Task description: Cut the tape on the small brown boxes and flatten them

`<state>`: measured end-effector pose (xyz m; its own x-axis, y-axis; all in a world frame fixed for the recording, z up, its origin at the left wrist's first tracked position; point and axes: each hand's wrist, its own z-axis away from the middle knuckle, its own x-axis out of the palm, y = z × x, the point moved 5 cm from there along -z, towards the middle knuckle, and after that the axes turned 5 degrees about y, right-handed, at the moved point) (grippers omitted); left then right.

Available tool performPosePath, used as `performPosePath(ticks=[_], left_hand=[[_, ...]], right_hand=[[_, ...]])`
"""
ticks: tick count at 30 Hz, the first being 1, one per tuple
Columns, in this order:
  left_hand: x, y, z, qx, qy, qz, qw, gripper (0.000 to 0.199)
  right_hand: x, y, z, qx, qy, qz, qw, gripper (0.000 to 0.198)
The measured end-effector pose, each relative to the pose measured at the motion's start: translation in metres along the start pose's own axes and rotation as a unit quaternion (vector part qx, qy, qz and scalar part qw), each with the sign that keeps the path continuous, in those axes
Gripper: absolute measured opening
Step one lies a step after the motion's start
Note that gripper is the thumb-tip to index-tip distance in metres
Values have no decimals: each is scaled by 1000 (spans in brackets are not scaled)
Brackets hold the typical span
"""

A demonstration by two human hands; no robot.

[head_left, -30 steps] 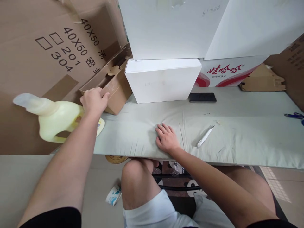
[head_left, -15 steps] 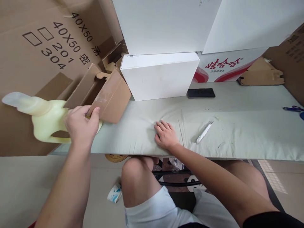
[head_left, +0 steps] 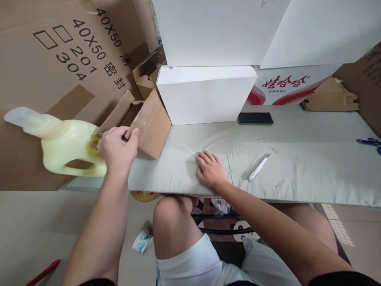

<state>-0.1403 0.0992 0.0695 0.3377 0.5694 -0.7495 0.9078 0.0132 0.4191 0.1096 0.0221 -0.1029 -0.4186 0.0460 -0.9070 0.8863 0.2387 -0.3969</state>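
My left hand (head_left: pixel 119 149) grips the near wall of an open-topped brown cardboard box (head_left: pixel 157 131), thumb outside and fingers tucked over the edge. Beside that hand stands a pale yellow plastic jug (head_left: pixel 71 137) with a translucent cap, its right part partly hidden by my hand. My right hand (head_left: pixel 210 169) lies flat on the pale green covered tabletop (head_left: pixel 184 143), fingers a little apart, holding nothing. To its right lies a white utility knife (head_left: pixel 259 167), its tip pointing away from me.
A white box (head_left: pixel 205 99) stands behind my hands, with larger white panels above. A black phone (head_left: pixel 255 118) lies right of it. Farther right are a folded cardboard piece (head_left: pixel 330 97) and blue scissors (head_left: pixel 370 142). A tape roll (head_left: pixel 142 240) sits on the floor.
My left hand and the cardboard box have shifted right, uncovering more of the yellow jug. The right hand stays in place on the table. The view has shifted slightly.
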Motion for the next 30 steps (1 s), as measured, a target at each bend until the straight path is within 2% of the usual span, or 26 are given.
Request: performPosePath(ticks=[9,14,18,21,24,27,30], left_hand=[[-15,49,35,79,-1,24,997,31],[-36,46,57,120,51,92,987,23],[-42,41,72,179,59,184,965,15],[-41,39,77,203,42,235,950,9],[-41,41,79,217,30,274,936,5],[-40,42,78,226,30,310,923,5],[-29,45,76,232,2,343,910,5]], right_hand=[[1,1,0,-1,11,-23,1000,48],[1,3,-1,-2,33,-66,997,44],[3,14,-4,17,70,-127,989,31],[2,29,-4,48,109,-185,975,23],[-9,47,0,79,160,-247,952,24],[-32,67,11,109,212,-306,922,27],[-60,87,26,122,251,-352,893,26]])
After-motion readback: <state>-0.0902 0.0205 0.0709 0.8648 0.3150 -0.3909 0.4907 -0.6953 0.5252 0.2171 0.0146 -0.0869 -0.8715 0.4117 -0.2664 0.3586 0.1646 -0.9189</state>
